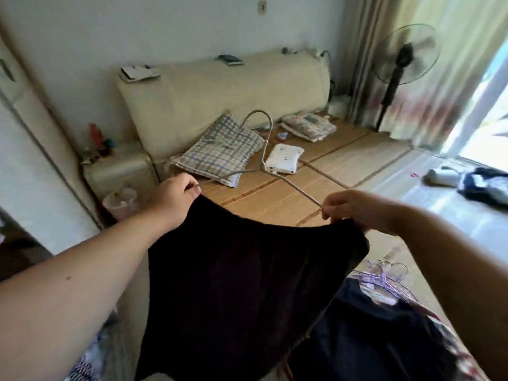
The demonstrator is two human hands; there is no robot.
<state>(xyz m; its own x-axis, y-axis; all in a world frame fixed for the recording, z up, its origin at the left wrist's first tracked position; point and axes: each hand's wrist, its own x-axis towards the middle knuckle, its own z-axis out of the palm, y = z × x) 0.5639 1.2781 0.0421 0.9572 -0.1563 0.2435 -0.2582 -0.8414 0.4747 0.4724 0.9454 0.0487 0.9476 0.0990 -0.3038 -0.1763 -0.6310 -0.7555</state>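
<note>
Above the bed (275, 199), near its foot edge, a black garment (247, 284) hangs stretched beneath a wire hanger (264, 167), hook up. The left hand (176, 196) grips the hanger's left end and cloth, fingers (192, 187) curled closed; the right hand (354, 210) pinches the right end likewise. A pillow (220, 149) lies by the headboard; spare hangers (384, 273) lie at the bed's right edge.

Daylight floods in from the window (486, 105) on your right, blowing it out to glare. The black cloth (247, 284) loses all detail. Edges bend and smear; the fan (406, 55) is soft.
</note>
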